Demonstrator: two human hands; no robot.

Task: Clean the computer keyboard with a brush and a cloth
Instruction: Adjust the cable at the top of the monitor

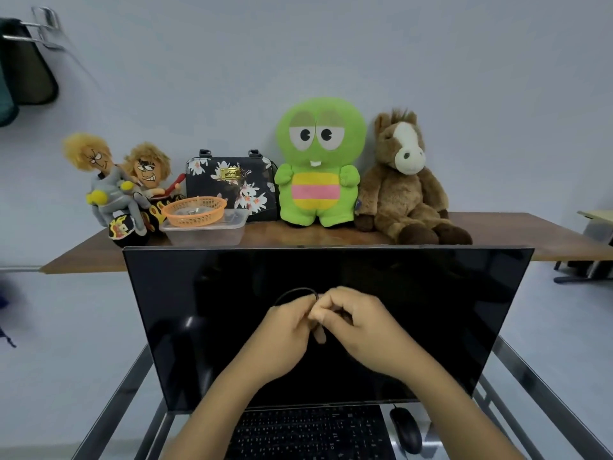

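Note:
A black keyboard (311, 433) lies at the bottom of the view, on a glass-topped desk, partly covered by my forearms. My left hand (282, 340) and my right hand (361, 327) are raised together in front of the dark monitor (199, 327), fingertips touching. Both pinch a thin black cord (293, 292) that arcs up in a loop to the left of my fingers. What the cord belongs to is hidden by my hands. No brush or cloth shows in view.
A black mouse (406, 429) sits right of the keyboard. Behind the monitor a wooden shelf (517, 234) carries two dolls (119, 180), an orange basket (195, 210) on a clear tub (209, 232), a floral bag (232, 180), a green plush (318, 164) and a plush horse (404, 180).

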